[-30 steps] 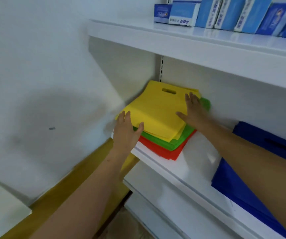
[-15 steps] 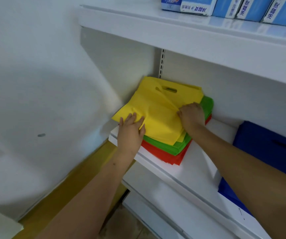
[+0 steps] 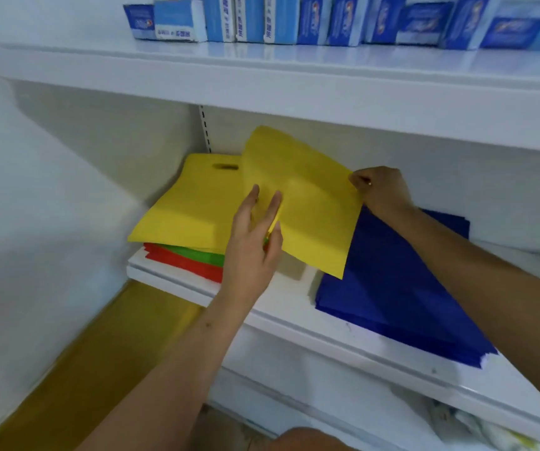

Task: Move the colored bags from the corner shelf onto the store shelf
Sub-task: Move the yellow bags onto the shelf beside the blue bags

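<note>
A stack of bags [image 3: 177, 219] lies far left on the shelf [image 3: 294, 307] — a second pile [image 3: 392, 288] to its right, boxes [image 3: 294, 21] on the shelf above.

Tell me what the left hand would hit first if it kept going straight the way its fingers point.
Probably the lifted yellow bag: the left hand points up and back into it, its fingertips apparently already at the sheet.

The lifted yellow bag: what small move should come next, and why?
Probably carry the lifted yellow bag further right and lay it down near the blue bags. The right hand pinches its edge, it hangs clear of the corner pile, and the left hand has straight fingers at its other edge.
</note>
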Demonstrator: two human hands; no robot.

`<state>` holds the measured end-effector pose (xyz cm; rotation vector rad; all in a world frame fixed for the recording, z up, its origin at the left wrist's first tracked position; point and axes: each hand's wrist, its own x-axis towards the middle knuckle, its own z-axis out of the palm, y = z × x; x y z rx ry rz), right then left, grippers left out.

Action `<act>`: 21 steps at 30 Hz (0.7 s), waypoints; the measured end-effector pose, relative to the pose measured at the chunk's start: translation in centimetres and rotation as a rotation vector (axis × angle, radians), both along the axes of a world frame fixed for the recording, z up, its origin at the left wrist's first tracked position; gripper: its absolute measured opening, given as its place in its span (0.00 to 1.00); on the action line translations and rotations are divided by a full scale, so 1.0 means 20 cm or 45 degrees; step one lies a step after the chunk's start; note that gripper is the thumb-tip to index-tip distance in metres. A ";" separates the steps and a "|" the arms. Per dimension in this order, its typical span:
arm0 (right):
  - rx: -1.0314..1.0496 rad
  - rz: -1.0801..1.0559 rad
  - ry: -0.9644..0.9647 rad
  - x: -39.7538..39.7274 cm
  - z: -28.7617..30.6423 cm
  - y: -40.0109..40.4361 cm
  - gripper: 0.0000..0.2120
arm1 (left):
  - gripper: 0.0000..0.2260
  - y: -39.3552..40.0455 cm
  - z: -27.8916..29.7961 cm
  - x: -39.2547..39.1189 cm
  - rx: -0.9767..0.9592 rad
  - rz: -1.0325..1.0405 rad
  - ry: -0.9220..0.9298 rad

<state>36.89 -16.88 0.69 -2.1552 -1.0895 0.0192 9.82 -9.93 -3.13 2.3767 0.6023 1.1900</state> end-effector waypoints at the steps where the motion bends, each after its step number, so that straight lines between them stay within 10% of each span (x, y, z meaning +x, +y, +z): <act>1: 0.012 -0.035 0.018 0.06 0.00 -0.13 0.20 | 0.20 -0.08 -0.01 0.07 0.008 -0.026 0.031; 21: -0.445 -0.524 -0.283 1.04 -0.27 -2.51 0.16 | 0.27 -1.97 -0.29 1.16 0.302 -0.699 0.548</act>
